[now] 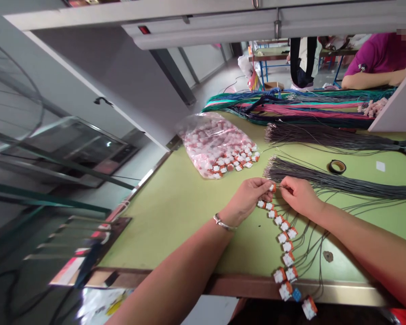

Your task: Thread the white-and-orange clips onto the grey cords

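Note:
My left hand (248, 196) is closed in a pinch on a small white and orange connector (272, 187) over the green table (176, 216). My right hand (297, 195) is closed too, pinching the end of a thin grey wire (281, 187) right at that connector. A bracelet sits on my left wrist. Below the hands a row of several white and orange connectors (286, 246) with grey wires attached runs down to the table's front edge. A thick bundle of grey wires (341, 183) lies just behind my right hand.
A clear bag of connectors (213, 142) spills open at the back left. A second grey bundle (331, 137) and coloured wire bundles (291, 106) lie further back. A tape roll (336, 167) sits right of centre. A person in a purple shirt (375, 61) works at the far right.

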`<action>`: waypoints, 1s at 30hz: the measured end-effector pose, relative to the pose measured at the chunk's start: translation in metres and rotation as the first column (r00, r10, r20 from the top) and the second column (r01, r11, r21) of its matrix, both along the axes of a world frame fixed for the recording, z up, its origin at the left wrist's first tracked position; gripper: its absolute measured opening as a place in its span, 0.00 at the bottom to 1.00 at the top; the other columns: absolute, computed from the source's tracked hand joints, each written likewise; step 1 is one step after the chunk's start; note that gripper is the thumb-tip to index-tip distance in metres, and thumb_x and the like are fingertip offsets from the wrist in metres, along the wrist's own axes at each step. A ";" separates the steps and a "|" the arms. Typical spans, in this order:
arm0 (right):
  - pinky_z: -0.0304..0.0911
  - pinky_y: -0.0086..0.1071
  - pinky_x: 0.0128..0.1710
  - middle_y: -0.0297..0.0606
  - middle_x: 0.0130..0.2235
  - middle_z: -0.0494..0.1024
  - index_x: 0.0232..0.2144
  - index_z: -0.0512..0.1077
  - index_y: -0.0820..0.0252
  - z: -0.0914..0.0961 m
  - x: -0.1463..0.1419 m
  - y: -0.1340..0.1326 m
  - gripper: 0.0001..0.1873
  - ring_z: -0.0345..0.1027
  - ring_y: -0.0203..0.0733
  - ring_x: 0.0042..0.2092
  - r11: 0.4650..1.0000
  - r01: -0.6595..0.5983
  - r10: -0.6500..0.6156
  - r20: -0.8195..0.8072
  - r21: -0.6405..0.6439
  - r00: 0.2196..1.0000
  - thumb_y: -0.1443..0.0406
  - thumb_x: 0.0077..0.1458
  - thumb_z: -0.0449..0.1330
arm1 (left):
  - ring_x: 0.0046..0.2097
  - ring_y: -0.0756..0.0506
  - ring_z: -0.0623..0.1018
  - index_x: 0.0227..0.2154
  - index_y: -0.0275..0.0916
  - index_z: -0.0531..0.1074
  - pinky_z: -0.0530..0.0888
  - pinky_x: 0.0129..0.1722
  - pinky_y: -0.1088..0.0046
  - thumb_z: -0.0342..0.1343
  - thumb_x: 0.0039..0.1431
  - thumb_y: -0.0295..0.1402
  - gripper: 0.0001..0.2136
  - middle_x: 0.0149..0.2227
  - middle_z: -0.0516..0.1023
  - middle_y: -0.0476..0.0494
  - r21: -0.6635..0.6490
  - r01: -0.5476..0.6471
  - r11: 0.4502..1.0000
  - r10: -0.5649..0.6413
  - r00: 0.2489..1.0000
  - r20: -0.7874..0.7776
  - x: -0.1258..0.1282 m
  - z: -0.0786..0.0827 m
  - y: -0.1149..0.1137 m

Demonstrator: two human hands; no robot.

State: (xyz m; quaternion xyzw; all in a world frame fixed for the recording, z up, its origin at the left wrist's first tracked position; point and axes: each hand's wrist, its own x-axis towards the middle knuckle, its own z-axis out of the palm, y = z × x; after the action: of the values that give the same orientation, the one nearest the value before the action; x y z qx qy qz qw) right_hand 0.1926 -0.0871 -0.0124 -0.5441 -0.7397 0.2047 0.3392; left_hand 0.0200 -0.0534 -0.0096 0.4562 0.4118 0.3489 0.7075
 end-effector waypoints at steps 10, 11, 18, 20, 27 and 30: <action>0.52 0.26 0.23 0.30 0.19 0.67 0.22 0.67 0.59 0.000 -0.002 0.003 0.05 0.55 0.31 0.21 0.992 0.037 -0.064 -0.226 -0.120 0.972 0.65 0.47 0.55 | 0.21 0.54 0.72 0.26 0.30 0.74 0.69 0.23 0.80 0.67 0.42 0.40 0.16 0.20 0.75 0.46 -0.009 0.024 1.000 -0.023 0.999 0.028 0.002 0.000 -0.001; 0.52 0.26 0.22 0.30 0.19 0.67 0.22 0.67 0.60 0.001 -0.002 0.003 0.05 0.55 0.31 0.21 0.991 0.044 -0.075 -0.244 -0.127 0.967 0.65 0.46 0.55 | 0.21 0.54 0.72 0.26 0.30 0.74 0.69 0.23 0.80 0.67 0.42 0.40 0.16 0.20 0.75 0.46 -0.010 0.025 1.000 -0.024 0.999 0.036 0.002 0.000 -0.001; 0.50 0.26 0.22 0.29 0.19 0.67 0.21 0.65 0.60 0.000 -0.005 0.005 0.04 0.55 0.31 0.21 0.987 0.058 -0.077 -0.126 -0.150 0.989 0.65 0.43 0.55 | 0.20 0.54 0.72 0.26 0.30 0.74 0.69 0.23 0.81 0.68 0.40 0.42 0.18 0.19 0.74 0.46 -0.003 0.042 0.999 -0.042 0.999 0.006 0.001 0.003 -0.001; 0.49 0.27 0.23 0.29 0.19 0.67 0.21 0.66 0.59 -0.002 -0.006 0.006 0.05 0.55 0.31 0.21 0.987 0.058 -0.074 -0.098 -0.148 0.992 0.64 0.44 0.55 | 0.21 0.54 0.72 0.25 0.30 0.74 0.68 0.23 0.81 0.68 0.40 0.42 0.18 0.19 0.75 0.46 0.006 0.051 0.999 -0.051 0.999 -0.007 0.003 0.003 0.000; 0.49 0.27 0.23 0.29 0.18 0.65 0.20 0.65 0.59 -0.003 -0.003 0.006 0.04 0.54 0.31 0.21 0.985 0.033 -0.062 -0.171 -0.167 0.983 0.66 0.43 0.56 | 0.16 0.57 0.65 0.25 0.32 0.73 0.60 0.17 0.81 0.64 0.45 0.44 0.17 0.16 0.70 0.50 0.048 0.099 0.994 -0.093 0.989 -0.112 0.004 0.005 -0.005; 0.53 0.27 0.23 0.30 0.20 0.66 0.22 0.67 0.60 0.001 0.002 0.008 0.06 0.57 0.32 0.22 0.969 0.009 -0.116 -0.421 -0.249 0.899 0.63 0.43 0.58 | 0.18 0.56 0.65 0.28 0.33 0.75 0.60 0.18 0.80 0.62 0.48 0.42 0.14 0.18 0.71 0.50 0.112 0.319 0.941 -0.279 0.920 -0.275 -0.007 0.020 -0.009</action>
State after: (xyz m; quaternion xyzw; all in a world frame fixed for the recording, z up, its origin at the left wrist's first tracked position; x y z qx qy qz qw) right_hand 0.1944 -0.0790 -0.0115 -0.5457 -0.5975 0.3973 0.4329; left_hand 0.0128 -0.0625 0.0105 0.6081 0.3965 0.2057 0.6563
